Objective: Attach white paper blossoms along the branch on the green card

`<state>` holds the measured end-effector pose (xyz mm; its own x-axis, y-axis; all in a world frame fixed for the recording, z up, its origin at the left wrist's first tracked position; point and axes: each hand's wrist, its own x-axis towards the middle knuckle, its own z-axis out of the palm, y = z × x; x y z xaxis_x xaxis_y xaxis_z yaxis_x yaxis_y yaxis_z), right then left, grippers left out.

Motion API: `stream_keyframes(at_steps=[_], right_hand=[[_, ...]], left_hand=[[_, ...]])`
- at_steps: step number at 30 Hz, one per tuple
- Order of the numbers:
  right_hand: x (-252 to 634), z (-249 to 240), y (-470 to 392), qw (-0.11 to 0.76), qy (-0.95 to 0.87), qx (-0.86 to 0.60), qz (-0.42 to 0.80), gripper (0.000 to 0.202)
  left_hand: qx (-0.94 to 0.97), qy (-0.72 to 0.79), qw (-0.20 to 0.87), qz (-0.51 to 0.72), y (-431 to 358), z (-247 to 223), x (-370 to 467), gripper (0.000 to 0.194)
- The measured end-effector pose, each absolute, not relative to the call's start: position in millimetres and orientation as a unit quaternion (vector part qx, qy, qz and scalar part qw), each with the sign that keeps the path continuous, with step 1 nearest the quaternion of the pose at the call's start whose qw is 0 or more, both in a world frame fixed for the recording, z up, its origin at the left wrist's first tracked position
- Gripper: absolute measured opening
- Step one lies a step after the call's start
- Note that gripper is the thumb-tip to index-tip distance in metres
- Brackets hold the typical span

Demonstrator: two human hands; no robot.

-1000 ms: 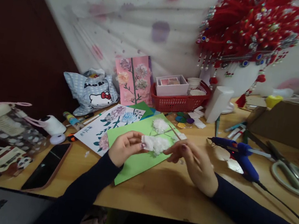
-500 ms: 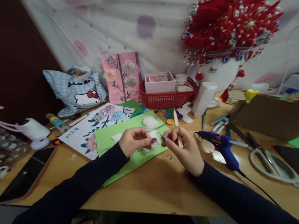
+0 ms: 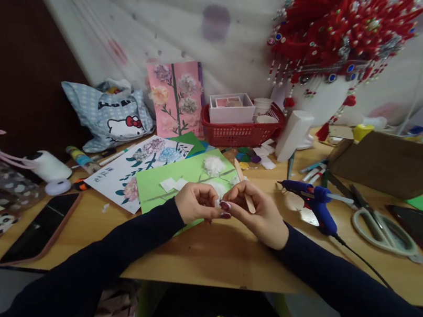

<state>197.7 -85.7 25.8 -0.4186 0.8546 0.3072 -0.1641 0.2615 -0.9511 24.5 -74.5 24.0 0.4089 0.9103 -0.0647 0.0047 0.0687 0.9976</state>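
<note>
My left hand [image 3: 197,202] is closed in a pinch on a small piece of white paper [image 3: 217,202]. Its fingertips meet those of my right hand [image 3: 262,215], which also pinch at the paper. A flat wooden craft stick [image 3: 250,204] is tucked in my right hand and slants up past the fingers. Below and behind both hands lies a light green sheet [image 3: 152,182] with drawn stems. On it are a fluffy white paper flower [image 3: 214,166], another white flower [image 3: 220,187] partly covered by my hands, and loose white paper squares [image 3: 168,184].
To the right lie a blue glue gun [image 3: 318,206] with a cord and large scissors [image 3: 381,229]. A red basket [image 3: 234,134], a white cylinder [image 3: 293,136] and a pink flower picture [image 3: 172,100] stand behind. At left are a phone [image 3: 42,228] and a flower drawing [image 3: 113,178].
My hands have come together, and the fingertips now meet at the white paper. The paper has turned and shows less of itself. The camera view has shifted slightly.
</note>
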Motion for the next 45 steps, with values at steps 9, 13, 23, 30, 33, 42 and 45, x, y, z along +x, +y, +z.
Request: stream_keyframes(at_steps=[9, 13, 23, 30, 33, 42, 45], right_hand=[[198.6, 20.9, -82.8, 0.453, -0.655, -0.288, 0.531, 0.029], [199.8, 20.2, -78.2, 0.476, -0.633, -0.278, 0.544, 0.032], [201.9, 20.5, -77.5, 0.494, -0.614, -0.295, 0.541, 0.035], [202.0, 19.1, -78.3, 0.496, -0.626, -0.301, 0.521, 0.033], [202.1, 18.1, -77.9, 0.496, -0.631, -0.302, 0.514, 0.033], [202.1, 13.8, -76.7, 0.497, -0.644, -0.317, 0.487, 0.035], [202.3, 14.0, -77.0, 0.496, -0.643, -0.321, 0.487, 0.034]], left_hand=[[0.611, 0.383, 0.580, 0.378, -75.8, 19.7, 23.6, 0.043], [0.570, 0.364, 0.627, 0.387, -75.7, 24.2, 20.6, 0.041], [0.547, 0.389, 0.607, 0.426, -75.4, 24.0, 18.1, 0.030], [0.556, 0.406, 0.583, 0.431, -77.1, 23.7, 19.5, 0.025], [0.548, 0.411, 0.587, 0.432, -77.5, 22.7, 19.8, 0.024], [0.552, 0.427, 0.578, 0.424, -77.6, 21.2, 20.3, 0.022], [0.548, 0.431, 0.576, 0.426, -77.8, 20.5, 20.8, 0.022]])
